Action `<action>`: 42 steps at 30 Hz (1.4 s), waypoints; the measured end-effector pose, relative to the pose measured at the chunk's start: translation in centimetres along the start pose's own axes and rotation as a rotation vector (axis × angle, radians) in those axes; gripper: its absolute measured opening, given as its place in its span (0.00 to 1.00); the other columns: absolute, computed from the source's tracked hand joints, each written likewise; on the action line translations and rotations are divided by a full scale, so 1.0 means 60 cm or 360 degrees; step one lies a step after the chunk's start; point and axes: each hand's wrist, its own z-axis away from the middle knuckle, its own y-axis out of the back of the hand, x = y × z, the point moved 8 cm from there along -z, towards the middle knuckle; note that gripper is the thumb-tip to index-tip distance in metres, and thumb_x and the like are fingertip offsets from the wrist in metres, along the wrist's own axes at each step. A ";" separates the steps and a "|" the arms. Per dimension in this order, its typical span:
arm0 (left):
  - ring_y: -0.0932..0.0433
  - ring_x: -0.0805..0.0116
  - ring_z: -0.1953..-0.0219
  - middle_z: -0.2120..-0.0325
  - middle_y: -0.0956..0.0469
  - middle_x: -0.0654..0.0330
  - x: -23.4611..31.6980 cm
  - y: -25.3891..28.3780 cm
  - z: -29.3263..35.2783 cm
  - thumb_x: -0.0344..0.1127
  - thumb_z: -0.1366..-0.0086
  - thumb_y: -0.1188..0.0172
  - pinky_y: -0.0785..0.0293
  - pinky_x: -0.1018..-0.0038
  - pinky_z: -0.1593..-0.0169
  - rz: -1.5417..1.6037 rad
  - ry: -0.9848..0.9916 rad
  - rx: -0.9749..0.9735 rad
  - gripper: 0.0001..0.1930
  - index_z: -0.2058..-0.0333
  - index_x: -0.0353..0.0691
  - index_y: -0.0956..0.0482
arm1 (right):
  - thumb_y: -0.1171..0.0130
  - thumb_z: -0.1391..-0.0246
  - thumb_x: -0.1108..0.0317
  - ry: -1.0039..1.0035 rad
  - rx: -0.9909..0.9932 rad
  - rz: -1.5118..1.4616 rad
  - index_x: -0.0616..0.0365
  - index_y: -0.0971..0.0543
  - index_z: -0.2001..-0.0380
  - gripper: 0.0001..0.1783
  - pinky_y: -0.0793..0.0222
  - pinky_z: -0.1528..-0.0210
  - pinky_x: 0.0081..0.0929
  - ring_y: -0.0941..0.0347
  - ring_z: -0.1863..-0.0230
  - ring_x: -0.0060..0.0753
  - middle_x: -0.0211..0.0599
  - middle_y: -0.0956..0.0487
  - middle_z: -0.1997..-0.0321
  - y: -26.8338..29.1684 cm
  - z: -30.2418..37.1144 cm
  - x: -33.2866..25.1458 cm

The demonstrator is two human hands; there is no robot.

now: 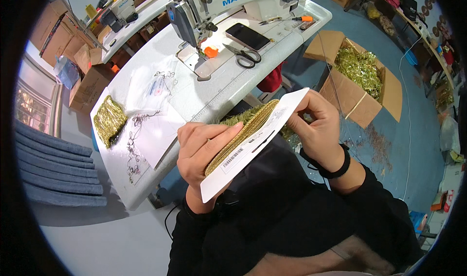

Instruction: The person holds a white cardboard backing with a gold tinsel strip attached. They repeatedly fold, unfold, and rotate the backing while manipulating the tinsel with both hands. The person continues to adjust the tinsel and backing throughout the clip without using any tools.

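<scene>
A long white packaging card (pixel 278 122) with a printed barcode is held up at a slant in front of me. Along its far side lies a folded gold ribbed textile piece (pixel 249 130). My left hand (pixel 202 154) is closed round the card's lower part, its fingers pressing on the gold piece. At the upper end my right hand (pixel 318 125) pinches the card's edge between thumb and fingers; its fingertips are partly hidden. Shaggy gold fringe (pixel 238 118) shows behind the gold piece.
A white sewing machine (pixel 243 1) stands on the table (pixel 199 98). Scissors (pixel 244 57) and a phone (pixel 247 36) lie near it. At left are a gold mesh-like piece (pixel 110 120) and tangled dark threads (pixel 132 152). An open cardboard box (pixel 352 105) of gold tinsel (pixel 357 69) is on the floor.
</scene>
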 end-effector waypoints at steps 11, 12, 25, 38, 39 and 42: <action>0.27 0.69 0.67 0.68 0.17 0.65 0.022 -0.010 0.006 0.46 0.45 0.29 0.37 0.71 0.56 -0.0305 -0.0224 0.0150 0.19 0.59 0.40 0.10 | 0.36 0.41 0.80 0.0040 0.0034 0.0206 0.63 0.23 0.65 0.05 0.29 0.66 0.19 0.26 0.69 0.20 0.33 0.24 0.65 -0.012 0.005 -0.009; 0.27 0.69 0.66 0.68 0.17 0.66 0.022 -0.010 0.007 0.46 0.45 0.29 0.37 0.71 0.56 -0.0318 -0.0224 0.0157 0.19 0.59 0.40 0.10 | 0.36 0.41 0.80 0.0050 0.0032 0.0228 0.63 0.23 0.65 0.05 0.29 0.67 0.20 0.26 0.70 0.21 0.34 0.24 0.65 -0.013 0.005 -0.011; 0.26 0.69 0.65 0.66 0.17 0.64 0.011 -0.018 0.013 0.46 0.43 0.31 0.37 0.71 0.55 -0.0408 -0.0207 0.0265 0.20 0.56 0.40 0.11 | 0.34 0.45 0.81 0.0371 0.0000 0.0440 0.65 0.21 0.63 0.07 0.29 0.70 0.24 0.24 0.73 0.34 0.42 0.24 0.66 -0.041 0.014 -0.046; 0.23 0.63 0.61 0.60 0.19 0.59 -0.010 -0.055 0.016 0.41 0.40 0.34 0.33 0.69 0.52 -0.0525 -0.0098 0.0220 0.21 0.50 0.36 0.15 | 0.32 0.50 0.82 0.0452 -0.0110 0.0670 0.64 0.19 0.60 0.12 0.27 0.70 0.31 0.23 0.71 0.43 0.42 0.25 0.66 -0.073 0.019 -0.050; 0.23 0.61 0.61 0.60 0.18 0.58 -0.013 -0.057 0.017 0.35 0.42 0.33 0.33 0.68 0.52 -0.0463 -0.0053 0.0215 0.21 0.50 0.36 0.15 | 0.32 0.50 0.82 0.0433 -0.0108 0.0687 0.64 0.19 0.61 0.12 0.27 0.70 0.31 0.23 0.72 0.43 0.42 0.26 0.66 -0.072 0.018 -0.049; 0.21 0.57 0.60 0.59 0.18 0.53 -0.022 -0.061 0.022 0.21 0.46 0.30 0.30 0.67 0.52 -0.0264 0.0075 0.0213 0.23 0.49 0.34 0.16 | 0.33 0.49 0.82 0.0403 -0.0129 0.0633 0.63 0.19 0.61 0.12 0.28 0.71 0.31 0.24 0.73 0.43 0.41 0.26 0.67 -0.073 0.017 -0.048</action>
